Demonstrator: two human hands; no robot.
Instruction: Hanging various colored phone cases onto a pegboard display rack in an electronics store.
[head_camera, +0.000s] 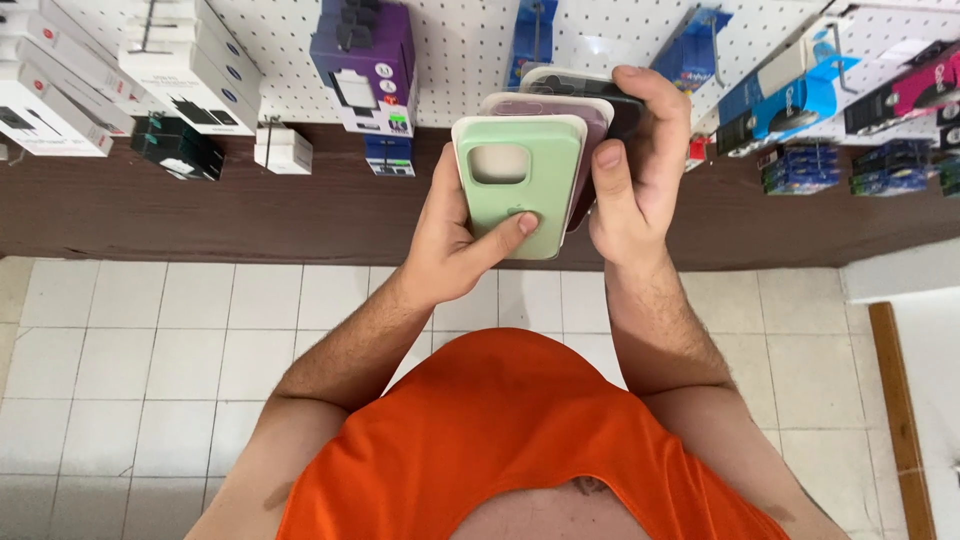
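The left hand (455, 240) grips a pale green phone case (518, 180) from its left edge, the thumb pressed across the lower part of its back. The right hand (630, 160) is closed around the right side of the same stack, thumb lying along the edge and fingers curled over the top. Behind the green case sit two more — a mauve case (590, 130) and a dark case (625, 100), fanned slightly so each edge shows to the right and above. The stack is held upright in front of the chest, between both hands, near the middle of the view.

Below the arms is an orange shirt (510, 440). Beyond the hands runs a dark brown board (200, 210), and past it a white pegboard wall (470, 40) hung with packaged goods — a purple box (365, 60) to the left of the stack, white boxes (180, 80) further left, blue packages (790, 100) to the right. The floor (150, 350) is pale square tile.
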